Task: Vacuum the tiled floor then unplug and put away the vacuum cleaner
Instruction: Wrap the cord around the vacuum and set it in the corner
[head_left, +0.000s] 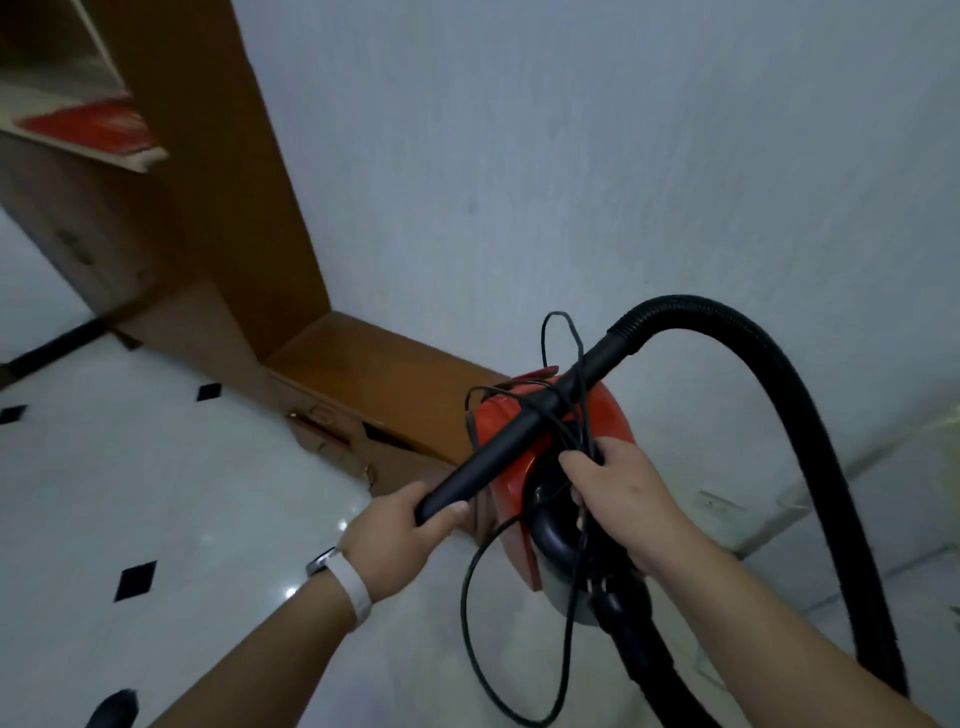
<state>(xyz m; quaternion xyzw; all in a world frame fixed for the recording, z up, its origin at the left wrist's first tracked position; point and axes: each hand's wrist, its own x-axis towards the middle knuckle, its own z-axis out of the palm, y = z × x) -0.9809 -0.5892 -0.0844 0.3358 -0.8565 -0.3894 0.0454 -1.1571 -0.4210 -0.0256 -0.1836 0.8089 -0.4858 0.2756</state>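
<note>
Head view
- Frame is tilted and soft with motion blur, so fine detail is poor.
- Vacuum cleaner (615, 410): red body, largely covered by the wand, cord loops and right hand. Only red patches and a dark rounded part below the hand show. Cannot tell whether it rests on the floor or hangs clear of it.
- Hose (831, 467): black and ribbed. It arcs up from the far end of the wand, over to the right and down, and is cut off at the bottom edge. A second stretch runs down from the lower end of the body.
- Power cord (464, 597): thin and black, with loose loops draped over the wand and body and one long loop hanging below. The plug is not made out.
- Dark shape at the bottom-left corner (111, 709): cropped and unidentifiable.
- Red flat item (88, 124) on a shelf of the tall wooden cabinet (218, 182): blurred.
- Left hand (400, 530), white wristband (356, 582) at the wrist: fingers (452, 512) wrapped round the near end of the black wand (519, 431). The wand slants up and to the right across the red body.
- Right hand (623, 499): fingers (576, 462) curled tight over the top of the body, bunching strands of cord. Any carry handle beneath is hidden.
- Surroundings: white tiled floor (156, 493) with black diamond insets, low wooden drawer unit (374, 374) just behind the vacuum cleaner, pale wall (571, 156).
</note>
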